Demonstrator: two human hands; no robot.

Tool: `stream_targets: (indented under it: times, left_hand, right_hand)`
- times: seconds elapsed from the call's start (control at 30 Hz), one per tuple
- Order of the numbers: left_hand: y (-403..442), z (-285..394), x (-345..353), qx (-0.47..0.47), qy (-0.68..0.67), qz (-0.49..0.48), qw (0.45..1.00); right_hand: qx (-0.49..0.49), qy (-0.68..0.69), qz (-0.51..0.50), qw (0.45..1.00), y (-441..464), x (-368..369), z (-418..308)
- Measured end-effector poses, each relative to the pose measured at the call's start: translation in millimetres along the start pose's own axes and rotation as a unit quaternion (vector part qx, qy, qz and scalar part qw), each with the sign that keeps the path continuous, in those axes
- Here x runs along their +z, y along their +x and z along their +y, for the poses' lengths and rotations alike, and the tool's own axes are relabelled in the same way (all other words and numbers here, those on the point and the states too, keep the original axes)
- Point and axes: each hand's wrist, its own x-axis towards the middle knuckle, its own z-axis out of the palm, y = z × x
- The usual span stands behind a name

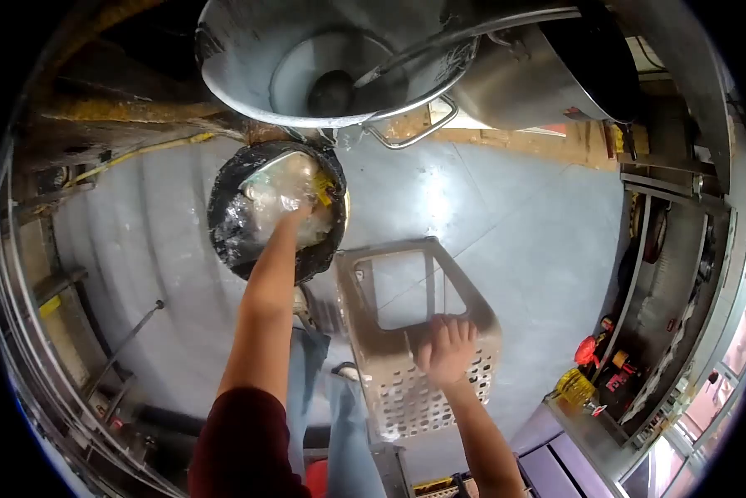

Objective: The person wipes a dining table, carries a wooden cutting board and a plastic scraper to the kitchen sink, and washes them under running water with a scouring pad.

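My left arm reaches down into a round bin (222, 178) lined with a black plastic bag. Crumpled clear plastic (265, 195) and a yellow scrap (323, 189) lie inside. My left hand (309, 207) is among this rubbish, its fingers hidden and blurred, so whether it grips anything is unclear. My right hand (449, 349) is closed over the rim of a beige plastic basket-like frame (371, 319). That frame has a large opening on top and a side full of small holes. Its fingers bend over the edge beside the opening.
Above the bin is a large metal pot (248, 83) with a long-handled ladle (464, 35) in it. Another steel pot (526, 79) stands to its right. Grey tiled floor (522, 216) surrounds the bin. Metal shelving (638, 282) with a yellow bottle (576, 388) lines the right side.
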Motion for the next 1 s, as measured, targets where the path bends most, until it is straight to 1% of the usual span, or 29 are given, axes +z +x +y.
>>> stream_targets:
  times: [0.07,0.13,0.17,0.2,0.23,0.27,0.3,0.33,0.4,0.43,0.47,0.5,0.53,0.6,0.63,0.67,0.7,0.73,0.8,0.83,0.87,0.9,0.93,1.0]
  left_hand:
    - [-9,17,-7,0.002,0.032,-0.002,0.999]
    - [-23,37,-12,-0.047,0.027,0.004,0.999]
    - [-20,38,12,-0.082,-0.042,0.107,0.99]
    - [-34,46,16,-0.048,-0.107,0.188,0.975]
    - [-98,98,-58,-0.029,-0.023,0.051,0.998]
    - [-99,85,-18,0.0,0.045,0.199,0.979]
    - [-132,105,-30,0.007,-0.125,0.294,0.947]
    - [-176,127,-65,0.008,-0.218,0.183,0.959]
    - [-243,140,-60,0.052,-0.293,0.282,0.912]
    - [-275,138,-48,0.029,-0.303,0.284,0.909]
    - [-303,131,-16,0.01,-0.333,0.293,0.896]
    - [-329,127,23,-0.029,-0.336,0.278,0.899]
    - [-354,123,60,-0.129,-0.325,0.118,0.929]
    - [-384,118,166,-0.112,-0.354,0.093,0.924]
    - [-388,129,181,-0.132,-0.451,0.053,0.881]
    - [-397,147,197,-0.152,-0.544,0.008,0.825]
    - [-397,163,197,-0.164,-0.629,-0.029,0.76]
    - [-401,175,195,-0.19,-0.648,-0.006,0.737]
    - [-415,200,156,-0.246,-0.684,0.033,0.686]
    - [-420,204,143,-0.223,-0.73,0.032,0.645]
    - [-425,209,136,-0.197,-0.775,0.031,0.6]
    - [-429,214,130,-0.173,-0.816,0.026,0.551]
    - [-438,211,119,-0.208,-0.784,0.063,0.581]
    - [-455,205,94,-0.284,-0.707,0.128,0.635]
  right_hand:
    - [0.005,0.005,0.0,1.0,0,-1,-1]
    - [0.0,0.004,0.007,1.0,1,-3,0]
    - [0.0,0.005,0.007,1.0,1,-3,-1]
    - [-0.001,0.005,0.005,1.0,0,-3,-1]
    - [-0.002,0.003,0.004,1.0,1,-3,-1]
    - [-0.006,0.001,-0.001,1.0,0,-3,1]
    - [-0.01,0.001,0.001,1.0,0,-2,2]
    - [-0.014,0.0,0.003,1.0,-1,-1,3]
    - [-0.022,0.001,0.01,1.0,2,-7,0]
    - [-0.026,0.003,0.015,1.0,4,-9,-2]
    - [-0.028,0.003,0.021,0.999,4,-10,-3]
    - [-0.031,0.001,0.026,0.999,2,-11,-2]
    - [-0.023,0.0,0.004,1.0,-2,-10,0]
    - [-0.033,0.025,0.033,0.999,0,-14,-3]
    - [-0.04,0.036,0.046,0.997,-2,-18,-3]
    - [0.016,0.093,0.06,0.994,-11,-23,0]
    - [0.066,0.15,0.08,0.983,-12,-26,7]
    - [0.117,0.206,0.094,0.967,-22,-31,12]
    - [0.225,0.191,0.054,0.954,-71,-42,48]
    - [0.277,0.184,0.041,0.942,-91,-43,64]
    - [0.351,0.324,-0.021,0.878,-117,-43,73]
    - [0.412,0.452,-0.085,0.786,-146,-43,82]
    - [0.461,0.566,-0.146,0.668,-165,-40,87]
    - [0.391,0.58,-0.18,0.692,-189,-18,72]
